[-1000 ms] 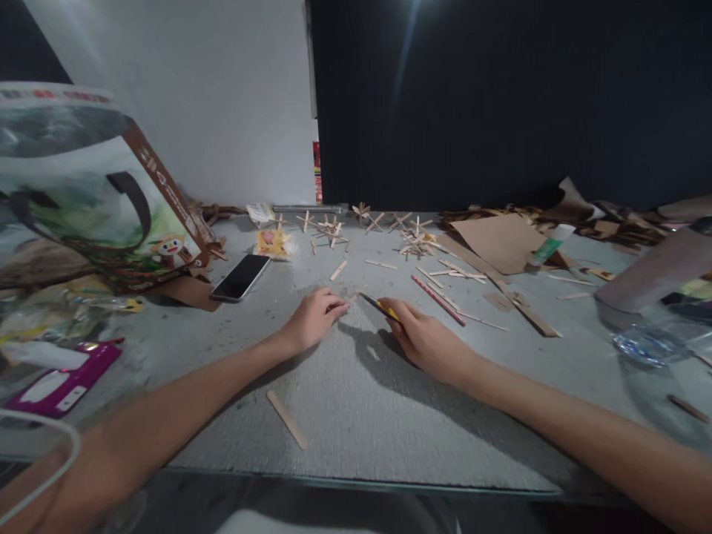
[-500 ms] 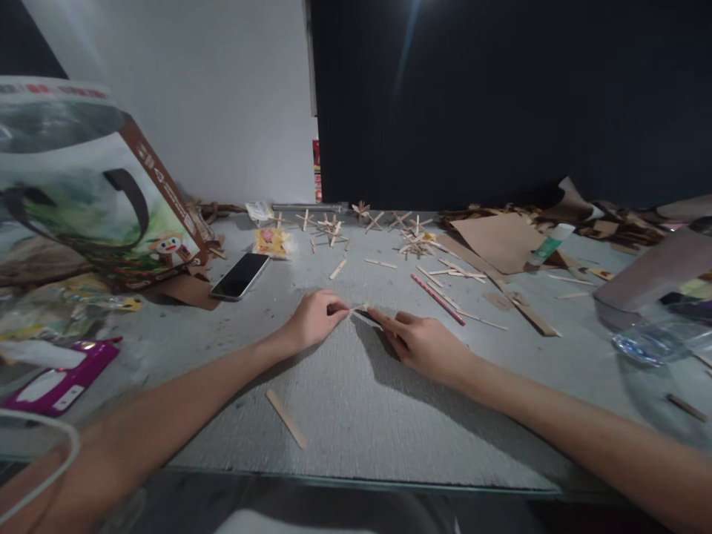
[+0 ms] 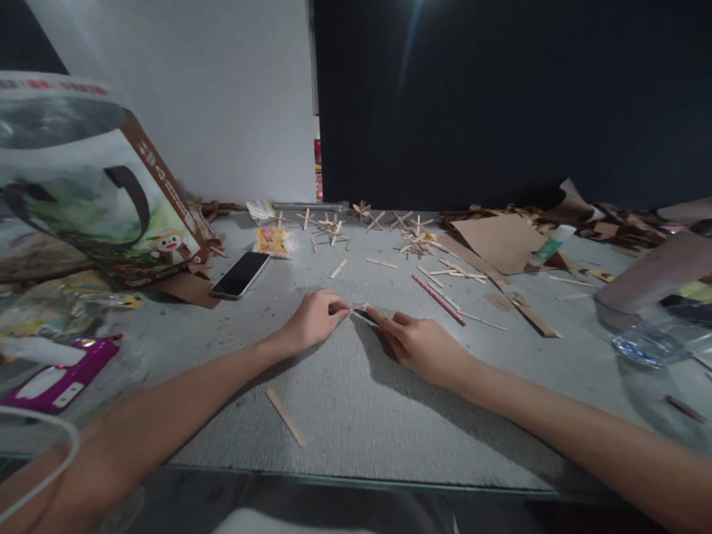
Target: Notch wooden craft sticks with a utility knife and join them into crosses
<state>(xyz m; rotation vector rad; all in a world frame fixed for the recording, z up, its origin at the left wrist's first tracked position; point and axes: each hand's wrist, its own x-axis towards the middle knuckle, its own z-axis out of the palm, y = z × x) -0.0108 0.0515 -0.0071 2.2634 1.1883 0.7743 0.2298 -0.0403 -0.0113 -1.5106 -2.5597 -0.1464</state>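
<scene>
My left hand [image 3: 314, 319] rests on the grey table [image 3: 356, 400] with its fingers pinched on one end of a thin wooden stick [image 3: 357, 307]. My right hand [image 3: 423, 343] lies just right of it, fingers closed round a dark cutter whose tip [image 3: 367, 316] meets the stick. The two hands almost touch at the middle of the table. A loose flat wooden stick [image 3: 286, 417] lies nearer the front edge, below my left forearm.
A phone [image 3: 240, 275] lies left of centre beside a printed bag [image 3: 83, 185]. Several stick crosses [image 3: 414, 241], a red pencil [image 3: 437, 300], cardboard sheets [image 3: 498, 241] and a glue tube [image 3: 548, 246] crowd the back. A purple packet [image 3: 53, 382] is at the left.
My right hand slid left and turned over the cutter, hiding its yellow part. My left hand now pinches a thin stick that meets the cutter tip. Little moved in the last half second.
</scene>
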